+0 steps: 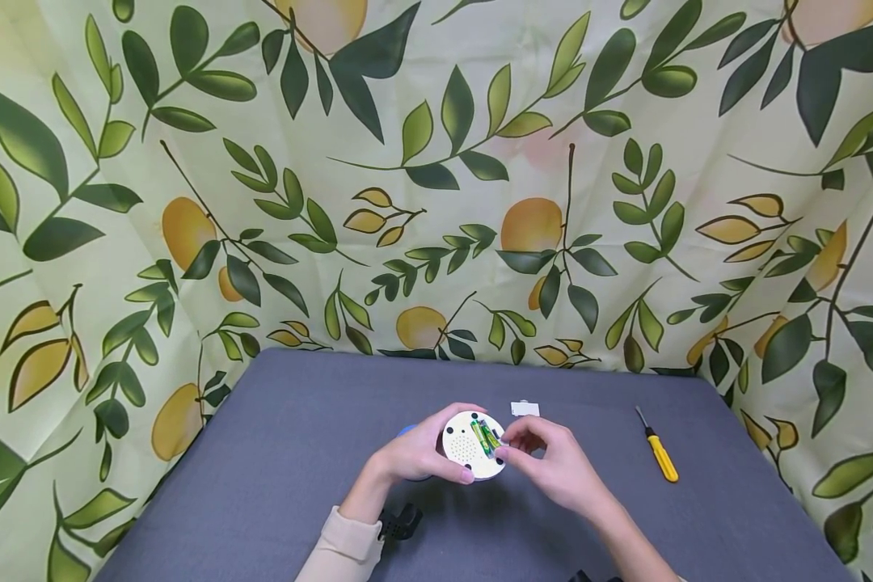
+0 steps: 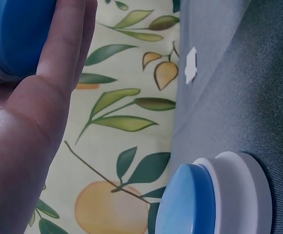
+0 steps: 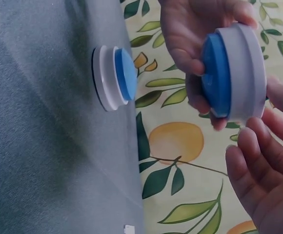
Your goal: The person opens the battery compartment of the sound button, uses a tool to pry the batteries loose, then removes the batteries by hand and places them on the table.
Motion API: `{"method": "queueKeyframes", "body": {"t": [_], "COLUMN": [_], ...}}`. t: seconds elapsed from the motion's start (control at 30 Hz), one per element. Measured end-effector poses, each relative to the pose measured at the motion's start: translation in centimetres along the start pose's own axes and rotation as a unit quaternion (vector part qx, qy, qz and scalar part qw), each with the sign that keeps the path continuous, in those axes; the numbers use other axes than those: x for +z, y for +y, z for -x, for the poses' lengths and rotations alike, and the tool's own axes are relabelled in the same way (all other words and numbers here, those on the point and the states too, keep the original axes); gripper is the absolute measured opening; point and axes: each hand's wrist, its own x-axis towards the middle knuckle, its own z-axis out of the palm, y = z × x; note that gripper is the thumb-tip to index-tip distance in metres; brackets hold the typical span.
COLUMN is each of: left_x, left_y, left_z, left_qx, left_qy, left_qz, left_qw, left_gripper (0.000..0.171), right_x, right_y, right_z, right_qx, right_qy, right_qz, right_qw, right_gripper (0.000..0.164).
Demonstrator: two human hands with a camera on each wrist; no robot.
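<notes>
Nearest, bottom centre of the head frame: pale sleeve (image 1: pixel 349 543) on the left forearm, black wrist mount (image 1: pixel 402 523) beside it.

Above these, just right of centre, the left hand (image 1: pixel 420 453) grips the round device (image 1: pixel 463 450), thumb along its lower rim, fingers round the far side. White base faces the head camera; the right wrist view shows the blue dome turned the other way, fingers of the left hand against it.

Green batteries (image 1: pixel 479 437) lie slanted in the base, between the left hand and the right fingertips. Right hand (image 1: pixel 553 466): thumb and fingers bent at the base's right edge, by the batteries' lower ends. Pinching or merely pressing: cannot tell.

Second blue-domed device (image 2: pixel 241 195) rests dome up on the grey table (image 1: pixel 284 453); in the head frame the left hand mostly hides it.

Beyond the right hand, slightly above it in frame: small white cover (image 1: pixel 525 409), flat. Right of frame: screwdriver (image 1: pixel 662 459), yellow handle toward lower right, well apart from both hands.

Farthest: leaf-and-fruit cloth (image 1: pixel 407 65), filling the upper frame.
</notes>
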Motion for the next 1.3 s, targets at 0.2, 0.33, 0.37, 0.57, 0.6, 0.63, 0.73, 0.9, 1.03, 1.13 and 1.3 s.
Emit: {"method": "queueKeyframes", "body": {"t": [0.2,0.33,0.37,0.57,0.6,0.63,0.73,0.9,1.03,1.13,1.3], "left_x": [0.0,-0.1,-0.1,-0.1,-0.1,-0.1,-0.1,-0.1,-0.1,-0.2,-0.2], "left_y": [0.0,0.1,0.1,-0.1,-0.1,-0.1,-0.2,-0.1,0.0,0.1,0.3], "left_z": [0.1,0.3,0.3,0.3,0.2,0.2,0.3,0.3,0.2,0.2,0.1], "left_qx": [0.001,-0.002,-0.003,0.002,0.004,0.005,0.007,0.007,0.006,0.005,0.006], "left_qy": [0.006,0.01,0.011,0.003,0.002,0.002,0.003,0.002,0.002,0.005,0.01], "left_qz": [-0.004,-0.011,-0.013,-0.001,0.003,0.005,0.006,0.006,0.007,0.001,-0.007], "left_qw": [1.0,0.9999,0.9999,1.0,1.0,1.0,1.0,1.0,1.0,1.0,0.9999], "left_gripper": [0.08,0.081,0.081,0.079,0.079,0.078,0.077,0.078,0.079,0.081,0.082], "right_x": [0.2,0.3,0.3,0.3,0.3,0.3,0.2,-0.1,-0.5,-0.8,-1.3], "right_y": [-0.9,-1.4,-1.5,-1.4,-1.2,-1.1,-0.7,0.0,0.7,1.4,2.5], "right_z": [-0.2,-0.3,-0.4,-0.4,-0.4,-0.4,-0.3,0.0,0.1,0.1,0.0], "right_qx": [-0.028,-0.044,-0.049,-0.08,-0.08,-0.078,-0.061,-0.01,0.028,0.034,0.045], "right_qy": [0.029,0.041,0.044,0.073,0.075,0.077,0.079,0.074,0.063,0.06,0.064], "right_qz": [0.04,0.065,0.07,0.072,0.066,0.058,0.029,-0.014,-0.06,-0.097,-0.14], "right_qw": [0.998,0.996,0.995,0.991,0.992,0.992,0.995,0.997,0.996,0.993,0.987], "right_gripper": [0.009,0.01,0.011,0.018,0.019,0.019,0.018,0.014,0.012,0.013,0.016]}}
